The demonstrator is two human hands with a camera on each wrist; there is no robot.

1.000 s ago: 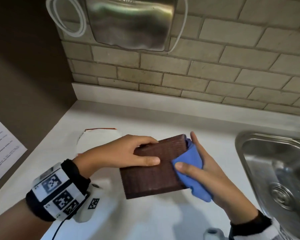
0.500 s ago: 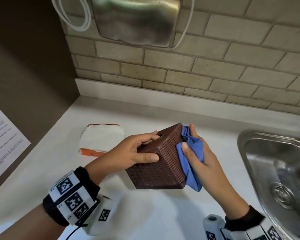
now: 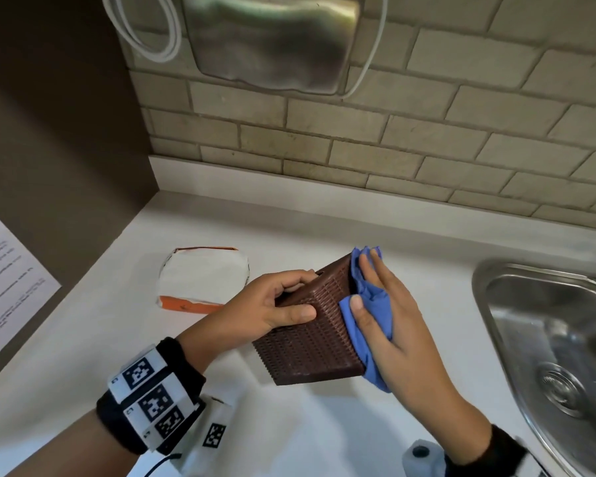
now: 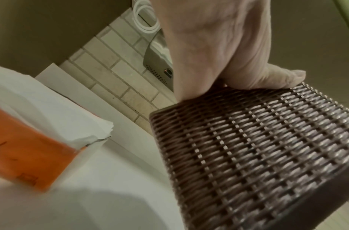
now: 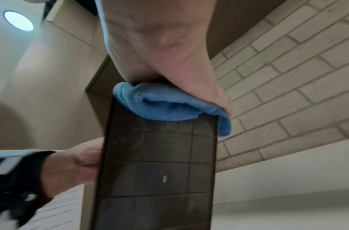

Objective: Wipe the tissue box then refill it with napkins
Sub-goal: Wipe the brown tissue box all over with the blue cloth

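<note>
Wiping under way: left hand (image 3: 272, 304) grips the tilted tissue box (image 3: 310, 339) above the counter (image 3: 117, 321); right hand (image 3: 393, 325), fingers straight, presses a blue cloth (image 3: 375, 304) against its end; napkins (image 3: 203, 280) wait nearby, refill undone.

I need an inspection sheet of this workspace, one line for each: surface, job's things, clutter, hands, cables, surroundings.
Surface: white counter, bare part near the wall.
Job's things: brown woven tissue box held tilted above the counter; blue cloth against its right side; napkin pack, orange-edged, lying behind the left hand.
Clutter: nothing seen.
Hands: left hand grips the box; right hand presses the cloth on it with straight fingers.
Cables: white cable coiled on the wall beside the metal dryer.
Surroundings: brick-tile wall, steel sink at right, printed sheet at left.
</note>
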